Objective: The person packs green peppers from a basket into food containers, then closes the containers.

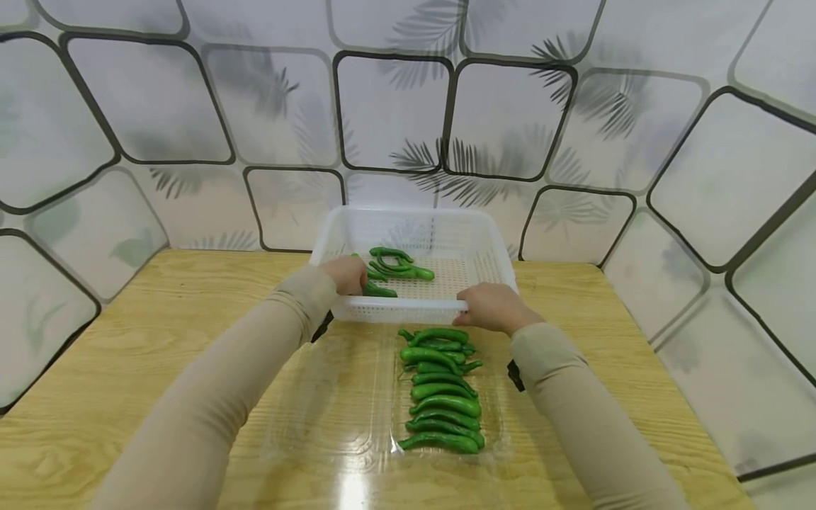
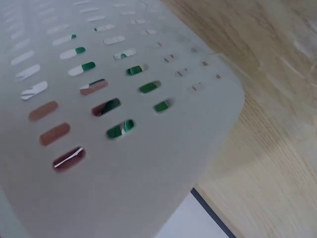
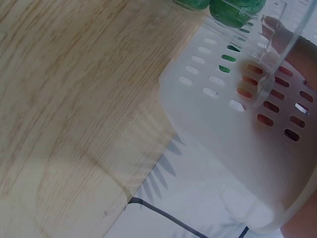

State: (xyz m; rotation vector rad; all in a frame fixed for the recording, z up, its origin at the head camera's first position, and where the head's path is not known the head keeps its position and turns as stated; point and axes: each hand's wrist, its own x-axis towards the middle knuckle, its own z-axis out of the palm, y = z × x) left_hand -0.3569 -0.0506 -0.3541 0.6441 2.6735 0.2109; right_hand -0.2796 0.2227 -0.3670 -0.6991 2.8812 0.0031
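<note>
A white slotted plastic basket (image 1: 408, 303) stands at the back of the table, with several green chili peppers (image 1: 417, 273) at its left inside. My left hand (image 1: 346, 274) reaches over the basket's front left corner, its fingers down by these peppers. In the left wrist view the basket wall (image 2: 163, 148) hides that hand; I cannot tell whether it holds a pepper. Gripping the front rim near the right corner is my right hand (image 1: 491, 306). In front lies a clear plastic clamshell box (image 1: 319, 425), its right half bearing a column of green chili peppers (image 1: 446, 405) laid crosswise.
The wooden table (image 1: 95, 418) runs back to a wall (image 1: 395, 113) with a stone-and-leaf pattern. Behind the basket the wall stands close. Both sleeved forearms (image 1: 210, 397) pass on either side of the clear box.
</note>
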